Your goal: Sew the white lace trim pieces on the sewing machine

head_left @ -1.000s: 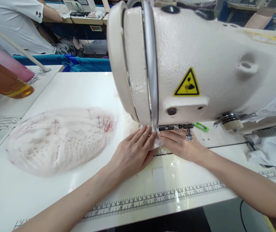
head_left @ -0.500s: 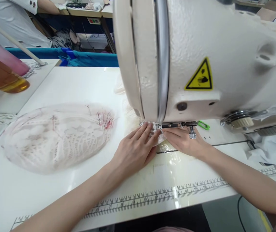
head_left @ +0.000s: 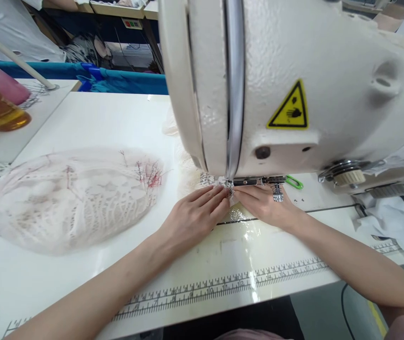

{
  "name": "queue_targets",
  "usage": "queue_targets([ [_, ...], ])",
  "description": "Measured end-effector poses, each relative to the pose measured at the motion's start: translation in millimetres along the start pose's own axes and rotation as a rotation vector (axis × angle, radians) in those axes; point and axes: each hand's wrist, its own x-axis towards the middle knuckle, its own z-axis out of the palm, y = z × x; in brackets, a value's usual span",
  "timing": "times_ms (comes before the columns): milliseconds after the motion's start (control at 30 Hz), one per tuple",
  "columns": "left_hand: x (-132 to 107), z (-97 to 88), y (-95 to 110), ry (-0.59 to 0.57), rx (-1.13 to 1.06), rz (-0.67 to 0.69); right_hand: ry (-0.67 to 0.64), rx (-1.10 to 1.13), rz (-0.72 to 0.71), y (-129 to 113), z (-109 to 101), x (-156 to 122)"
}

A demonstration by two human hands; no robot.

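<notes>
White lace fabric (head_left: 207, 179) lies under the sewing machine (head_left: 209, 94), close to the presser foot. My left hand (head_left: 199, 208) is closed at the lace's near edge, fingers drawn together and pinching it just left of the needle area. On the other side, my right hand (head_left: 264, 203) has its fingertips closed on the same edge, partly covered by the metal attachment (head_left: 248, 182). Little of the lace shows between my fingertips. Paler cream lace (head_left: 186, 174) spreads behind my left hand, partly hidden by the machine head.
A sheer bundle (head_left: 71, 203) with red threads sits on the left of the white table. Printed ruler marks (head_left: 209, 290) run along the front edge. A green clip (head_left: 294, 182) and white cloth (head_left: 396, 222) are at right. Bottles (head_left: 0, 111) stand at far left.
My left hand's fingers have drawn together, and less lace shows between my hands. My right hand stays by the attachment. The whole view has shifted slightly.
</notes>
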Motion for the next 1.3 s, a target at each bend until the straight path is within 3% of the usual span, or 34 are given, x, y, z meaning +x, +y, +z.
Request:
queue_targets([
  [300,2.1,-1.8,-2.7,0.000,0.000,-0.034,-0.129,0.181,-0.111,2.7,8.4,1.7],
  [467,1.1,-2.1,-2.5,-0.022,0.019,-0.064,-0.109,0.222,-0.080,-1.3,12.2,0.5],
  [667,-0.1,-5.6,0.2,0.028,-0.064,-0.293,-0.052,0.420,-0.010,-8.3,10.8,2.0],
  [800,-2.4,-7.0,-0.7,0.033,-0.136,-0.192,-0.012,0.513,-0.028,-9.8,8.2,-0.7],
  [933,-2.4,-7.1,-0.5,0.109,-0.092,-0.128,0.019,0.447,-0.058,-11.1,5.7,-1.4],
  [1133,-1.1,-8.2,3.9,0.120,-0.050,-0.118,0.107,0.368,-0.150,-13.6,4.2,2.0],
  [1300,-2.1,-8.5,2.9,0.099,-0.036,-0.035,0.152,0.337,-0.197,-12.0,5.8,-1.2],
])
